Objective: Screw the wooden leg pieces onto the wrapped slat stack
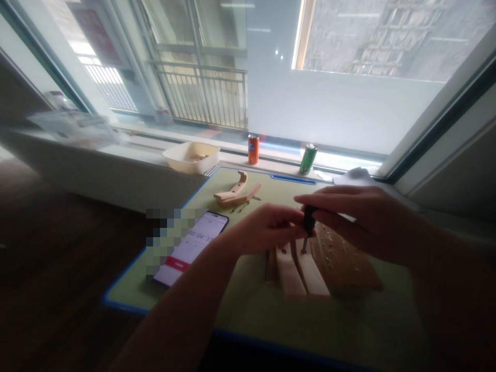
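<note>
My right hand [360, 219] is closed around the black handle of a screwdriver [308, 222], whose tip points down into a pale wooden slat [312, 271]. My left hand [267, 227] pinches near the screwdriver shaft, just above the slats. A second pale slat [289, 271] lies alongside the first. Both rest against a darker wooden board [349, 261] with rows of small holes. All of it sits on a green mat [248, 305].
A phone [191, 248] showing a timer lies at the mat's left. Curved wooden pieces [236, 194] and loose screws [240, 207] lie farther back. A cream tray [191, 156], an orange can [253, 149] and a green can [308, 159] stand on the window sill.
</note>
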`<state>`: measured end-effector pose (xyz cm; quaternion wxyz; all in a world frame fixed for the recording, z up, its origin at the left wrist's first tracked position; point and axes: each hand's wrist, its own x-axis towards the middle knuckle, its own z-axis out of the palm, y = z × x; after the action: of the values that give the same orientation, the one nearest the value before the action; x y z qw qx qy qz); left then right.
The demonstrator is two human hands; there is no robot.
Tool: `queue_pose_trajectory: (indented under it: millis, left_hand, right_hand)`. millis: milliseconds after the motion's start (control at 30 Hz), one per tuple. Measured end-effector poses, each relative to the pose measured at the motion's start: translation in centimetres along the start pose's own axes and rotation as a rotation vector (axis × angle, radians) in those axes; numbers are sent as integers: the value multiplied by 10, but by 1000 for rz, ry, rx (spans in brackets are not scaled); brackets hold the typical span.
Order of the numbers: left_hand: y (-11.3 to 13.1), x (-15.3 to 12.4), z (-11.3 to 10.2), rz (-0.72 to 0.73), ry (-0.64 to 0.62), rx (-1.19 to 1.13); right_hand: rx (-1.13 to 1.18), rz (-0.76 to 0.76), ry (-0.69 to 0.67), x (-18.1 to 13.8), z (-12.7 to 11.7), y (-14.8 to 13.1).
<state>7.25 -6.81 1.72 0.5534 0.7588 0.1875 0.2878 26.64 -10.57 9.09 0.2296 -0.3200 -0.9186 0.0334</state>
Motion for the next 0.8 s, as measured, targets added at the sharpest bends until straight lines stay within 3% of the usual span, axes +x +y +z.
queue_pose_trajectory:
  millis: [67, 267, 367, 600, 800]
  left_hand:
    - [1, 0, 0, -20, 0, -1]
    - [-1, 2, 5, -20, 159, 5]
    - [-1, 2, 4, 9, 143, 4]
    - [0, 2, -1, 17, 65, 1]
    - [-2, 2, 2, 6, 227, 80]
  right_hand:
    - [-67, 32, 29, 1, -1, 3]
    - [-170, 93, 92, 6, 10, -3]
    - [-173, 106, 118, 4, 13, -6]
    - [-2, 22, 11, 1, 6, 3]
    - [-113, 137, 88, 7, 14, 1]
